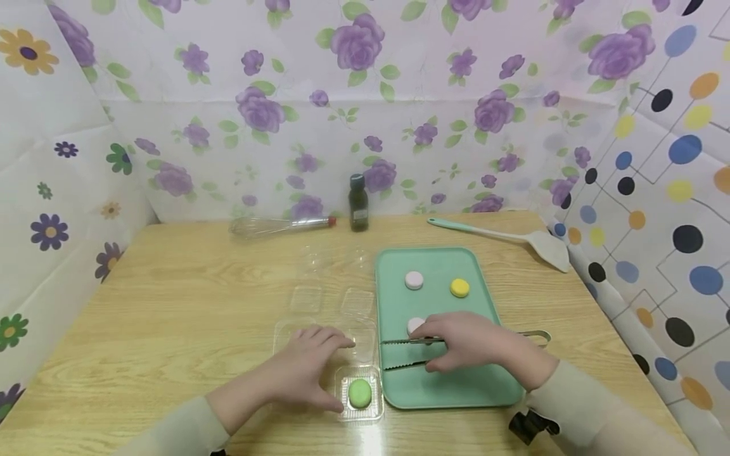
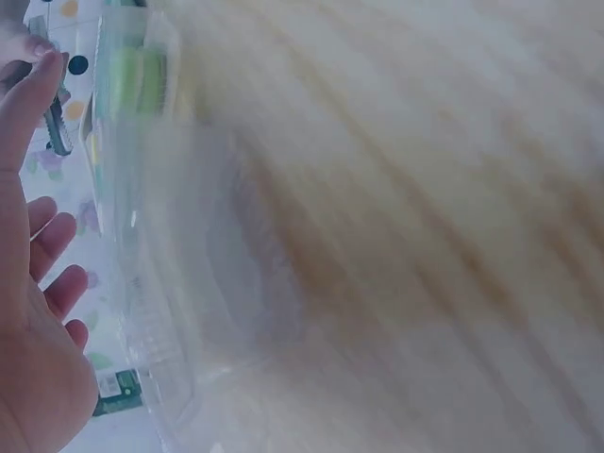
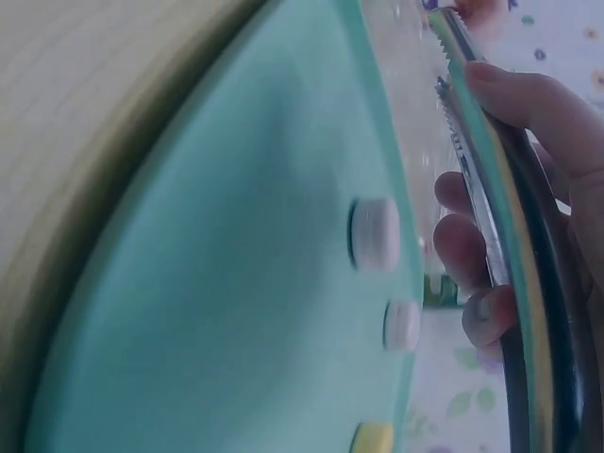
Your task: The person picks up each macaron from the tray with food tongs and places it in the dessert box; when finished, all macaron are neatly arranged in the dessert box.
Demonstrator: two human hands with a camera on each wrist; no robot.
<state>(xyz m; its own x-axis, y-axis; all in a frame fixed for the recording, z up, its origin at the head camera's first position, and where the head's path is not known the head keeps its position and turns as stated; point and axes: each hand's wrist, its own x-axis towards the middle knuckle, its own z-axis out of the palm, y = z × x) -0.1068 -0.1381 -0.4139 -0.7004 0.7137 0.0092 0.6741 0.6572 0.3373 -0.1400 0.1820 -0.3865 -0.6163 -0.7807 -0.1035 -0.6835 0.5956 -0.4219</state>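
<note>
My right hand [image 1: 467, 342] grips metal tongs [image 1: 402, 342] over the teal tray [image 1: 445, 396]; their serrated tips stand apart with nothing between them, pointing left. On the tray lie a pale pink macaron [image 1: 414, 280], a yellow macaron [image 1: 459, 287] and a second pink macaron [image 1: 416, 325], partly covered by the right hand. A green macaron [image 1: 360, 393] sits in a small clear plastic box [image 1: 373, 416] left of the tray. Beside that box, my left hand [image 1: 302, 366] has its fingers spread and holds nothing. In the left wrist view its fingers [image 2: 66, 288] are relaxed.
More clear plastic boxes [image 1: 358, 303] stand in rows beyond the left hand. A whisk [image 1: 282, 225], a small dark bottle [image 1: 358, 204] and a white spatula [image 1: 547, 248] with a teal handle lie or stand along the back. Patterned cloth [image 1: 319, 126] walls the table.
</note>
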